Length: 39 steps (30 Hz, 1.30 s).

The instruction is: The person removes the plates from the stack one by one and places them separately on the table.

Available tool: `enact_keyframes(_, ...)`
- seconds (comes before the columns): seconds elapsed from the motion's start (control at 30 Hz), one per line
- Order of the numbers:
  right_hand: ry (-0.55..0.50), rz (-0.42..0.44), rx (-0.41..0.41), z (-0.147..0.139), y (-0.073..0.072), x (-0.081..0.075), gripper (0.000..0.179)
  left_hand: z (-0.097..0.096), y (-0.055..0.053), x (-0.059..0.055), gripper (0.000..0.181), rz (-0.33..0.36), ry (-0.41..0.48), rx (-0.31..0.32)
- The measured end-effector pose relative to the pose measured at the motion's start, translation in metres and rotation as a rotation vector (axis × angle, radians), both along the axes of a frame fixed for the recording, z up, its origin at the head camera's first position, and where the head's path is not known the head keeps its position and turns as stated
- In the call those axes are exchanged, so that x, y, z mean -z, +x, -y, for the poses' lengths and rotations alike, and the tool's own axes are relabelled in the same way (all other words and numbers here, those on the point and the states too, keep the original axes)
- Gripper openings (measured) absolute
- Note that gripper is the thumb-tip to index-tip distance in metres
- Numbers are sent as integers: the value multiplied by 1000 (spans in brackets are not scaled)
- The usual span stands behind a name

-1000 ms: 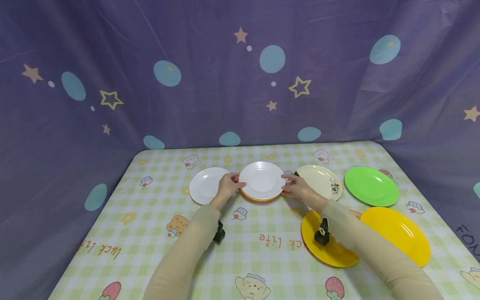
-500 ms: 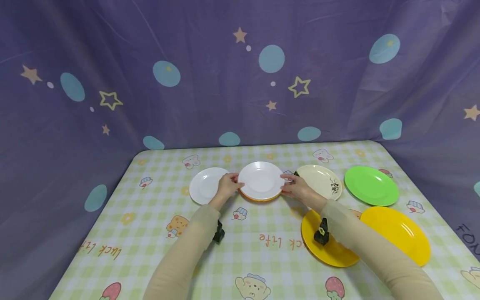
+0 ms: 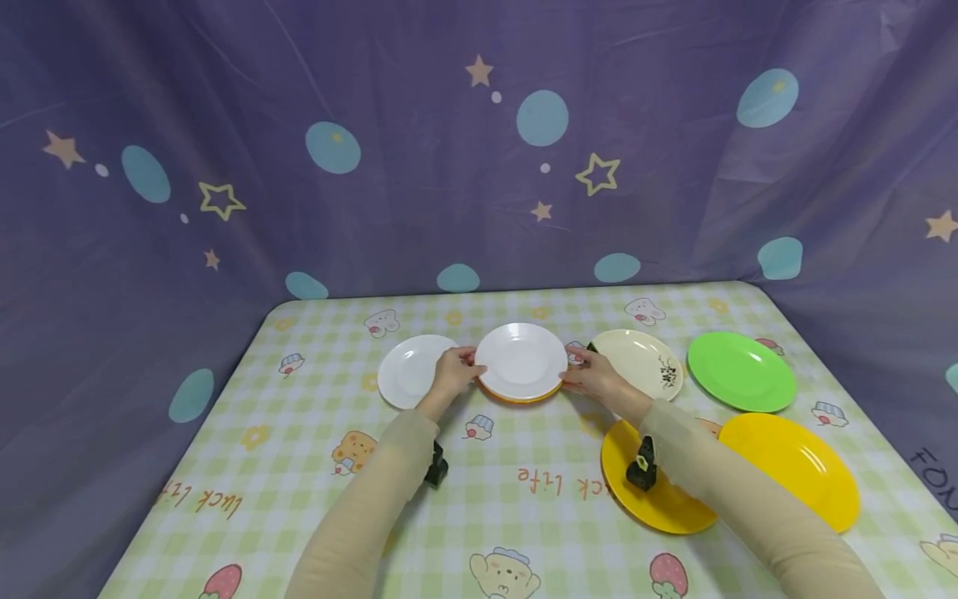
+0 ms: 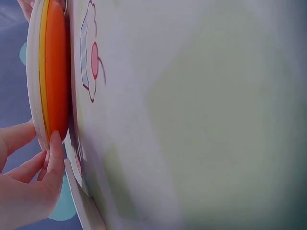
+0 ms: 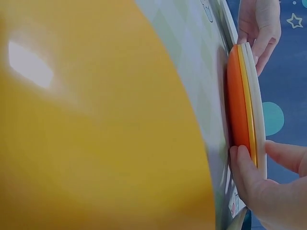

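Observation:
A stack of plates is at the middle back of the table: a white plate [image 3: 521, 362] on top, a yellow plate [image 5: 249, 108] under it and an orange plate [image 4: 57, 72] at the bottom. My left hand [image 3: 452, 374] grips the stack at its left rim, thumb at the white plate and fingertips against the orange one. On the opposite rim my right hand [image 3: 601, 381] holds it the same way. Both wrist views show the stack edge-on, close over the tablecloth. Another white plate [image 3: 407, 372] lies left of the stack, partly behind my left hand.
Right of the stack lies a cream plate [image 3: 629, 358] with a dark print, then a green plate [image 3: 741, 372]. Nearer are two yellow plates, one [image 3: 662, 509] partly under my right forearm, the other [image 3: 797, 466] farther right. A purple curtain [image 3: 419, 225] hangs behind the checked tablecloth [image 3: 292, 466].

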State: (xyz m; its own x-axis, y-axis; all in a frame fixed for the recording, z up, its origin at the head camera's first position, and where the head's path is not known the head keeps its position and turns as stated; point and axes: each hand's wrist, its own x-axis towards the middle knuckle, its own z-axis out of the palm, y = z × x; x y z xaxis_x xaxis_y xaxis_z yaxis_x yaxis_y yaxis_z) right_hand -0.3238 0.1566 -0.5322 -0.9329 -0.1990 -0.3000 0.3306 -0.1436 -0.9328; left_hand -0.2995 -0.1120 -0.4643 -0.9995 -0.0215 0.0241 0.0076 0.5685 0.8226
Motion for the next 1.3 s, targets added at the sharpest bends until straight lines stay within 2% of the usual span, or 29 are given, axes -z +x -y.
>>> enact_keyframes(0.03, 50, 15, 10, 6, 11, -18, 67, 4, -11, 17, 39, -23, 15, 6)
enact_keyframes(0.1, 126, 32, 8, 16, 34, -55, 64, 15, -37, 59, 40, -93, 72, 45)
enact_keyframes(0.13, 168, 51, 14, 22, 45, -73, 64, 19, -51, 80, 41, -96, 94, 45)
enact_keyframes(0.2, 190, 52, 4, 27, 59, -95, 61, 28, -81, 123, 43, -113, 134, 43)
enact_keyframes(0.23, 182, 53, 1, 29, 64, -103, 60, 27, -72, 112, 42, -93, 141, 38)
enact_keyframes(0.27, 178, 52, -10, 30, 68, -109, 60, 27, -71, 109, 43, -66, 149, 36)
enact_keyframes(0.3, 172, 51, -15, 30, 71, -113, 60, 26, -67, 102, 43, -43, 149, 30)
enact_keyframes(0.37, 181, 57, -14, 32, 74, -118, 59, 23, -53, 85, 41, -70, 174, 32)
enact_keyframes(0.43, 185, 58, -11, 32, 75, -119, 58, 16, -28, 47, 39, -23, 184, 14)
enact_keyframes(0.47, 191, 56, -13, 32, 74, -118, 58, 14, -27, 44, 39, -18, 193, 5)
enact_keyframes(0.53, 193, 56, -5, 31, 72, -114, 58, 8, -6, 16, 37, -25, 193, -19)
enact_keyframes(0.6, 201, 48, -5, 30, 68, -108, 58, 0, 12, -12, 38, 54, 152, -71)
enact_keyframes(0.67, 213, 43, -1, 29, 65, -103, 58, 0, 15, -17, 38, 42, 165, -75)
enact_keyframes(0.7, 218, 43, 0, 29, 63, -101, 58, 4, 6, -2, 38, 8, 188, -61)
enact_keyframes(0.73, 226, 41, -1, 28, 62, -99, 58, 8, -4, 12, 39, 10, 199, -48)
enact_keyframes(0.77, 236, 41, 2, 28, 61, -98, 58, 13, -17, 33, 39, -16, 208, -39)
enact_keyframes(0.87, 255, 45, 7, 29, 59, -95, 58, 31, -64, 103, 42, -69, 270, -1)
enact_keyframes(0.9, 263, 44, 8, 29, 59, -94, 58, 37, -83, 130, 44, -72, 295, -1)
enact_keyframes(0.93, 266, 43, 11, 29, 58, -94, 58, 41, -94, 144, 46, -53, 312, 2)
enact_keyframes(0.97, 270, 41, 12, 29, 58, -93, 58, 44, -103, 158, 47, -61, 343, 11)
enact_keyframes(1.0, 273, 39, 12, 29, 57, -93, 58, 46, -109, 165, 48, -44, 379, 15)
enact_keyframes(1.03, 280, 36, 14, 29, 57, -93, 57, 47, -111, 167, 49, -34, 395, 15)
enact_keyframes(1.1, 295, 28, 16, 29, 57, -92, 57, 47, -109, 162, 49, -10, 422, 20)
enact_keyframes(1.2, 317, 15, 14, 29, 57, -92, 56, 43, -88, 131, 46, 53, 422, 17)
enact_keyframes(1.3, 327, 6, 9, 29, 58, -92, 56, 42, -67, 105, 43, 33, 472, 54)
